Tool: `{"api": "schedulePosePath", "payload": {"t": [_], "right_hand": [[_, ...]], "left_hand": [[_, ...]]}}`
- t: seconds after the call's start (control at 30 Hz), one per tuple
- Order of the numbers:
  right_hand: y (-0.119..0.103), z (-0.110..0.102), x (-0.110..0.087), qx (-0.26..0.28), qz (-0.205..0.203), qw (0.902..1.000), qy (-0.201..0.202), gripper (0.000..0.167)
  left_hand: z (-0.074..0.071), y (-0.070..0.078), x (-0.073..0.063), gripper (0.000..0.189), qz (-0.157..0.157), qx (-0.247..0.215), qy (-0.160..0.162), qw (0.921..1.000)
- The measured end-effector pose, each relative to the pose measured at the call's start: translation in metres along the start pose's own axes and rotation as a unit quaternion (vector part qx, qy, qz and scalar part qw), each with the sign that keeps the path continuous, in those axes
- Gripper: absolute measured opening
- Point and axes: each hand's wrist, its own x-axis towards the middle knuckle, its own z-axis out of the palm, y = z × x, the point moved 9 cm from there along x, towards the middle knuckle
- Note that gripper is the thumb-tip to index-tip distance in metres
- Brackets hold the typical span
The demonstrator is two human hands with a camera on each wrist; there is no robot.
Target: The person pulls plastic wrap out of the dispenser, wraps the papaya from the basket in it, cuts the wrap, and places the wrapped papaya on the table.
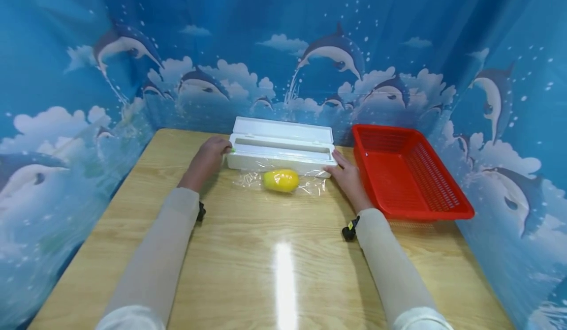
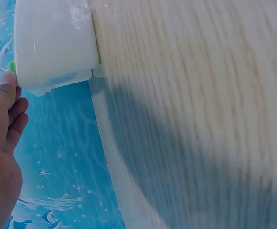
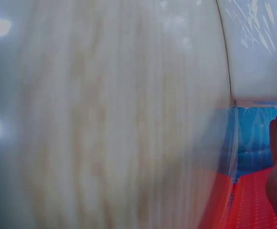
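Observation:
A white cling film dispenser (image 1: 247, 162) stands near the table's back edge, its lid (image 1: 283, 129) swung back. Clear film (image 1: 250, 178) spreads along the front, over a yellow, mango-like fruit (image 1: 281, 180) lying on the table. At the dispenser's left end, my left hand (image 1: 209, 158) pinches a small green slider (image 2: 12, 66) between thumb and fingers. My right hand (image 1: 347, 175) grips the right end, with the thumb against the front wall and the other fingers around the end. Much of the right hand falls outside the right wrist view.
A red plastic basket (image 1: 390, 182) with slotted walls stands close to the right of my right hand. The wooden table (image 1: 239, 251) ends at a blue curtain (image 1: 248, 35) printed with dolphins, which hangs behind and on both sides.

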Motion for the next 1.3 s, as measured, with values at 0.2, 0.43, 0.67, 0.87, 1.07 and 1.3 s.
{"api": "schedulePosePath", "payload": {"t": [0.2,0.43,0.67,0.87,1.07,1.3], "right_hand": [[-0.001,0.002,0.0,-0.025,-0.003,0.9996,-0.015,0.074],[-0.007,0.005,0.001,-0.067,-0.023,0.9967,-0.038,0.073],[-0.015,0.003,-0.001,-0.084,-0.03,0.9949,-0.047,0.068],[-0.023,0.004,-0.005,-0.091,-0.056,0.9936,-0.036,0.061],[-0.033,0.004,-0.008,-0.088,-0.088,0.9921,-0.015,0.048],[-0.038,0.0,-0.01,-0.058,-0.116,0.9915,0.011,0.036]], "left_hand": [[0.003,-0.005,0.0,0.015,-0.034,-0.01,-0.025,0.9991],[0.005,-0.014,-0.001,0.027,-0.133,-0.025,-0.081,0.9875],[0.018,0.006,0.007,0.024,-0.072,0.01,-0.1,0.9923],[0.028,0.008,0.008,0.022,-0.072,0.03,-0.105,0.9915],[0.029,0.01,0.009,0.021,-0.066,0.04,-0.091,0.9929],[0.025,0.014,0.009,0.016,-0.054,0.036,-0.06,0.9961]]}}
